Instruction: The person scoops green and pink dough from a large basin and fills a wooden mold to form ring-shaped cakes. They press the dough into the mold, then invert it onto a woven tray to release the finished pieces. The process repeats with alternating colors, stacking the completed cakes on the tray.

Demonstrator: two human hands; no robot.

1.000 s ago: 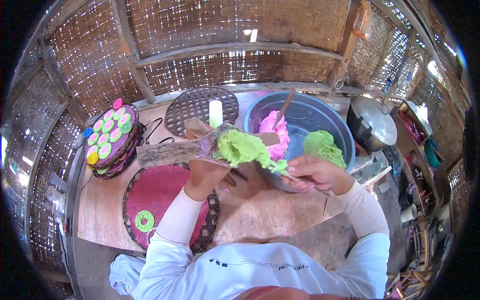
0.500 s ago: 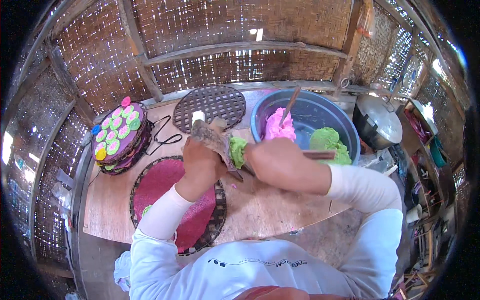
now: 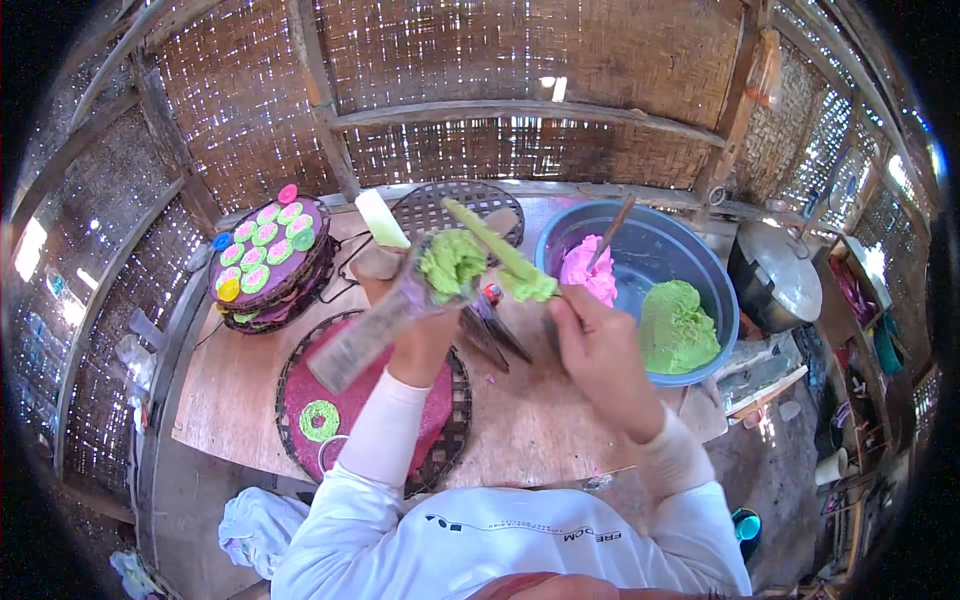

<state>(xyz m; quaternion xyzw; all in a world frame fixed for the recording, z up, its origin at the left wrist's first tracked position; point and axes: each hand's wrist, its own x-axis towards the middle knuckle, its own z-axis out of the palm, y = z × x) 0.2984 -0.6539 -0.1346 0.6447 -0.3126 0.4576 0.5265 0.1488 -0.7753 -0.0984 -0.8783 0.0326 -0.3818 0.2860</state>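
Note:
My left hand (image 3: 418, 338) is closed round a wooden tool (image 3: 355, 345) with a blurred handle, a heap of green paste (image 3: 450, 258) and a white cylinder (image 3: 380, 215) at its top. My right hand (image 3: 598, 350) grips a flat stick (image 3: 480, 232) coated with green paste, held slanting beside the heap. Below the tool, a round magenta sheet (image 3: 370, 440) with one green ring (image 3: 319, 420) lies on a woven tray (image 3: 462, 420). Dark tools (image 3: 500, 335) lie on the board under my hands. To the right, a blue basin (image 3: 718, 290) holds pink paste (image 3: 582, 262) and green paste (image 3: 682, 330).
A stack of round trays (image 3: 260, 295) with colourful rosettes stands at the left. An open woven tray (image 3: 430, 205) is at the back of the wooden board (image 3: 210, 410). A lidded metal pot (image 3: 775, 280), a cluttered shelf (image 3: 865, 310) and bamboo walls (image 3: 520, 55) surround them.
My right hand went across to the tool and has swung back right, raising the coated stick upright at a slant. The paste heap and white cylinder show again, the tool now tilted.

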